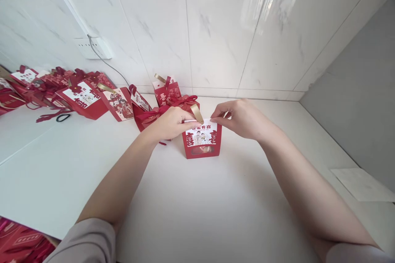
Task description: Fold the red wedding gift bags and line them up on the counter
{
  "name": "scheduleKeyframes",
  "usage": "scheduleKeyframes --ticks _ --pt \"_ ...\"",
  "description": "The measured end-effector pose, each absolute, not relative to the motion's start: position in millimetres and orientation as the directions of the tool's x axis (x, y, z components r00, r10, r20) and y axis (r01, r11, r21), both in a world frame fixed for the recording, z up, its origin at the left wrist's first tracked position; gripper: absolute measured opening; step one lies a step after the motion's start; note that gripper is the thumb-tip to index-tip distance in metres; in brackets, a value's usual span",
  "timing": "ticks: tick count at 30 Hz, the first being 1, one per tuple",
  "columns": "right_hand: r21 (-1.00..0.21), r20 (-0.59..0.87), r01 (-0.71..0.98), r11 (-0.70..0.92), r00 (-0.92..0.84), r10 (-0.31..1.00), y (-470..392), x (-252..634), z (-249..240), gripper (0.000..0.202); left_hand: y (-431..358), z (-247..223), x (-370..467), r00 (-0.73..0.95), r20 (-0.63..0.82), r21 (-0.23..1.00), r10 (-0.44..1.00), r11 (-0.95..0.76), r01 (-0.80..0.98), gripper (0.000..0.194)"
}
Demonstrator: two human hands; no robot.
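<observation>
Forearms reach in from both lower corners over a white table [200, 213]. Finished-looking red gift boxes [82, 98] crowd along the wall, to the left and behind, several with dark red ribbon on them. Just in front of that group, near the middle of the table, stands one red box [203, 139], upright. Its printed front and low window [202, 150] face the camera; its base runs left to right, and its long axis seems to rise from base to top edge. Fingers of the left hand [175, 124] and right hand [242, 119] grip that top edge, one at each end. It appears filled and nearly closed, a gold loop [196, 113] already there; no red bow shows, so tying may remain.
</observation>
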State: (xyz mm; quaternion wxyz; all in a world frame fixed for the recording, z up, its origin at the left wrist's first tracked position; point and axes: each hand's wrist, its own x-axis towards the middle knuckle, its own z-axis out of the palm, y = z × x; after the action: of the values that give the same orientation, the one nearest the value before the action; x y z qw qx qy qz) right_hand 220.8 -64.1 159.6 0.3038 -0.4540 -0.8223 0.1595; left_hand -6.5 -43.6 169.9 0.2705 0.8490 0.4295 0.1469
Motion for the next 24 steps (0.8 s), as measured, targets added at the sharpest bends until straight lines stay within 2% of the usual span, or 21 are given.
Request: scheduleKeyframes --ticks 2,5,9,11,12,14,15,17,20,24 --pt "-0.560 0.332 0.631 0.537 -0.423 0.843 -62 218 156 0.015 -41 165 -5 0.587 0.013 0.595 0.810 -0.478 0.647 0.045" --pt "-0.565 0.250 0.646 0.513 -0.459 0.853 -58 215 148 0.014 -32 156 -7 0.564 0.034 0.663 0.825 -0.441 0.605 0.028" --pt "-0.628 0.175 0.637 0.447 -0.444 0.879 -48 212 132 0.019 -13 135 -15 0.597 -0.071 0.852 0.799 -0.263 0.453 0.042" --pt "-0.676 0.228 0.601 0.426 -0.379 0.897 -40 211 122 0.026 -7 117 -13 0.570 -0.002 0.906 0.821 -0.240 0.349 0.048" --pt "-0.702 0.282 0.570 0.427 -0.328 0.902 -35 211 116 0.031 -5 107 -9 0.500 0.085 0.915 0.862 -0.266 0.303 0.051" --pt "-0.753 0.369 0.498 0.429 -0.221 0.903 -25 213 106 0.040 -6 85 3 0.233 0.280 0.915 0.931 -0.332 0.230 0.059" --pt "-0.784 0.367 0.457 0.420 -0.204 0.907 -20 215 102 0.043 -8 74 10 0.138 0.320 0.914 0.937 -0.344 0.214 0.059" --pt "-0.847 0.273 0.397 0.353 -0.246 0.930 -11 224 97 0.043 -12 54 20 0.046 0.308 0.928 0.950 -0.310 0.207 0.055" --pt "-0.915 0.117 0.339 0.218 -0.293 0.949 1 238 93 0.047 -11 33 26 0.077 0.243 0.955 0.967 -0.253 0.153 0.054" --pt "-0.983 0.073 0.160 0.094 -0.133 0.988 11 241 76 0.054 0 22 21 0.218 0.196 0.972 0.956 -0.218 0.082 0.055"
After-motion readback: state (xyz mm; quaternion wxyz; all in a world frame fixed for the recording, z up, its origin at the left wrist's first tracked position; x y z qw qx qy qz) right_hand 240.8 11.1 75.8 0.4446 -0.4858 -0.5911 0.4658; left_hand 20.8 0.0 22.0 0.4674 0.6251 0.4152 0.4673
